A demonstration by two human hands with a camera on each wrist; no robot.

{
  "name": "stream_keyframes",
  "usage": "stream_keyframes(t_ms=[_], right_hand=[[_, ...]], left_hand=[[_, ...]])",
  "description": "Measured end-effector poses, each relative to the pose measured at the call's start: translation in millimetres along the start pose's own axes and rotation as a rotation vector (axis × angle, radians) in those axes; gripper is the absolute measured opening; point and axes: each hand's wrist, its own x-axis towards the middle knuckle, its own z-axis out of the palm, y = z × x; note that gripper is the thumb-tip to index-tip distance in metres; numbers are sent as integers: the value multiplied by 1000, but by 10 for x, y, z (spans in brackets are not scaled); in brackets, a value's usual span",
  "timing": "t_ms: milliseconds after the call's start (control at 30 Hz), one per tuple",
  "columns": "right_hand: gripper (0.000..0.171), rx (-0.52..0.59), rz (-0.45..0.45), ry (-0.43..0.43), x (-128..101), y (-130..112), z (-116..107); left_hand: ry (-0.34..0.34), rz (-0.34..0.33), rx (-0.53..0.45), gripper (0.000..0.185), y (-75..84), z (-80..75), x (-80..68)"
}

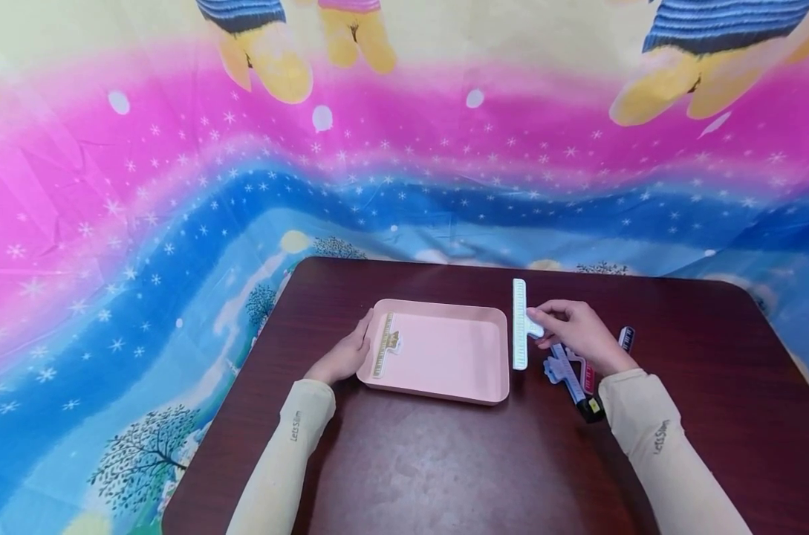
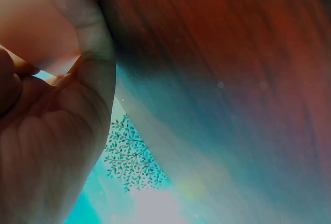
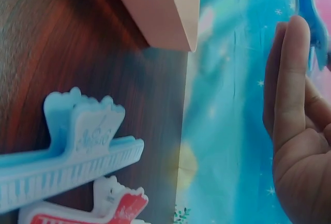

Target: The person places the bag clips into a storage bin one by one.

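Note:
A pink tray (image 1: pixel 444 357) lies at the middle of the dark wooden table (image 1: pixel 444 461). Inside it, along its left side, lies a yellow-and-white clip (image 1: pixel 385 344). My left hand (image 1: pixel 362 338) holds the tray's left rim; in the left wrist view its thumb (image 2: pixel 88 38) lies against the tray wall (image 2: pixel 31 22). Just beyond the tray's right rim, my right hand (image 1: pixel 538 331) pinches the handle of a long pale-blue clip (image 1: pixel 520 323). The right wrist view shows that clip (image 3: pixel 310 17) above the fingers (image 3: pixel 289 79).
Under my right wrist lie a blue clip (image 1: pixel 560 368) (image 3: pixel 77 157), a red clip (image 1: pixel 586 375) (image 3: pixel 103 208) and dark clips (image 1: pixel 587 407) (image 1: pixel 626 338). The tray's corner (image 3: pixel 165 17) is near them. A bright printed cloth (image 1: pixel 177 223) hangs behind and beside the table.

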Motion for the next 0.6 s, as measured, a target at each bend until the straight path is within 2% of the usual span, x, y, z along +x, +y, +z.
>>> stream_keyframes(t_ms=[200,600], right_hand=[[64,29,27,-12,-4,22,-7],[56,69,38,-28,5,1,33]], left_hand=[[5,-8,2,63,-1,12,-5],[-1,-14,1,63,48,-8,-2]])
